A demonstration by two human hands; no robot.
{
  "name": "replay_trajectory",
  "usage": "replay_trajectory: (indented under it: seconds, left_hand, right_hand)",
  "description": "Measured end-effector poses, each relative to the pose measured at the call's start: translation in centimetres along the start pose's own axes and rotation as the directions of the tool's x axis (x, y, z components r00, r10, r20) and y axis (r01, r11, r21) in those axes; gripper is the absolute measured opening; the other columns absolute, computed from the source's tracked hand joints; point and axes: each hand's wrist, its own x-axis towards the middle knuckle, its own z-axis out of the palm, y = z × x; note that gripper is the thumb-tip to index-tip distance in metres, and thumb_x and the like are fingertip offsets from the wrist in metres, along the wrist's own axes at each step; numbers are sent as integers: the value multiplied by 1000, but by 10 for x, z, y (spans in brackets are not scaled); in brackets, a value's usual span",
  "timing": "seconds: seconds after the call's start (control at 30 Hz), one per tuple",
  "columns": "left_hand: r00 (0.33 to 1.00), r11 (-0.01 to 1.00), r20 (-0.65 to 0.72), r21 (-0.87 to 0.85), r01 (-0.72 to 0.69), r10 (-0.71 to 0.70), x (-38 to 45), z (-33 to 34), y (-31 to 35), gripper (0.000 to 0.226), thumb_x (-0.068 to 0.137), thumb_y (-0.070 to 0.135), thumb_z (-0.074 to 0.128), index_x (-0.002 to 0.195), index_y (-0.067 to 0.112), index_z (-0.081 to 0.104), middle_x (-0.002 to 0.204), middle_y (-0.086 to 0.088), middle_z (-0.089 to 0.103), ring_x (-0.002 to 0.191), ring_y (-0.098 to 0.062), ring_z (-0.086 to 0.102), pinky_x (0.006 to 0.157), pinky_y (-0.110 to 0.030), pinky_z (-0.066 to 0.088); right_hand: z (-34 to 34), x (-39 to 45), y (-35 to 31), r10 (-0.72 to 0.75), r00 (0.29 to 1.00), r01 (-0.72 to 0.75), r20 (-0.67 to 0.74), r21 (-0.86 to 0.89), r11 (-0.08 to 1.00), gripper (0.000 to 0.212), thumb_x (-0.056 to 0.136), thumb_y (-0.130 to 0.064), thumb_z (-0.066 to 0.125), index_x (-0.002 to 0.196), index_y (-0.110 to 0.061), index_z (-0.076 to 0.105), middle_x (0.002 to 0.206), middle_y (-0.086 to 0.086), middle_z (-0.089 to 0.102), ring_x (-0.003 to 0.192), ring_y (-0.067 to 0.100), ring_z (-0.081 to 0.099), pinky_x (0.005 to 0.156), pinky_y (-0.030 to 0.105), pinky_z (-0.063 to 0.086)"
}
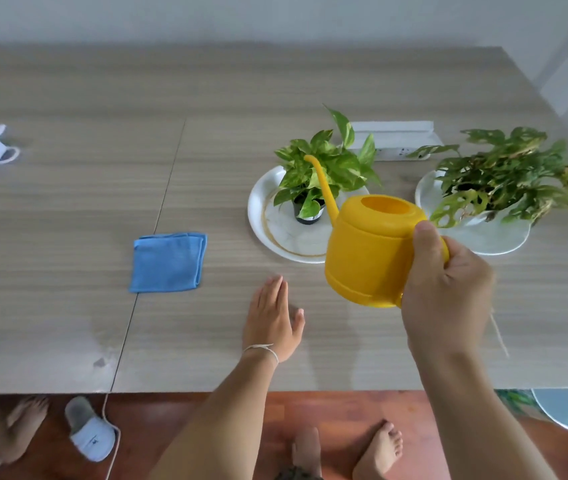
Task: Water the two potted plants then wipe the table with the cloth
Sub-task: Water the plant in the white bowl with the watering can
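Left hand (pixel 272 320) flat, fingers together, on table (pixel 67 202); right hand (pixel 445 282) clamped on can (pixel 369 251) handle, spout beyond over pothos (pixel 324 168); second plant (pixel 504 174) farther right, cloth (pixel 168 261) left: tip slowly, aiming at soil.

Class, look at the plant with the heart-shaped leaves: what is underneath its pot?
The small dark pot stands on a white plate with a gold ring, resting on the wooden table. The plate's near right edge is hidden behind the yellow watering can.
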Motion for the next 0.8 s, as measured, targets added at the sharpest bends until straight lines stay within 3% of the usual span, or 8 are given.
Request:
replay_trajectory:
  seconds: [0.27, 0.5, 0.8]
  left_hand:
    - [1000, 1000, -21, 8, -16, 16, 3, -1, -1, 68, 93, 48, 40, 146, 6, 38, 157, -10, 35, 147, -24, 25, 122, -40, 22]
    - [1000, 1000, -1, 11, -11, 11, 5, 3, -4, 68, 93, 48, 40, 147, 7, 39, 158, -9, 34, 149, -24, 23, 122, -41, 20]
    - [1000, 1000, 3, 2, -12, 12, 5, 1, -3, 66, 93, 49, 39, 146, 8, 41, 158, -8, 33, 149, -23, 23, 122, -42, 22]
  right_hand:
    - [-8, 19, -15, 13, 999, -10, 41, -61, 998, 56, 99, -40, 55, 57, -24, 21, 41, -8, 20, 38, 10, 21, 35, 15, 13]
    - [-23, 38, -38, -34, 999, 39, 32, -146, 988, 55, 95, -49, 52, 57, -20, 25, 42, -5, 24, 39, 12, 23, 39, 23, 18]
    - [-10, 46, -51, -71, 995, 79, 75, -114, 990, 55, 97, -46, 53, 57, -21, 26, 42, -6, 25, 38, 11, 25, 34, 17, 18]
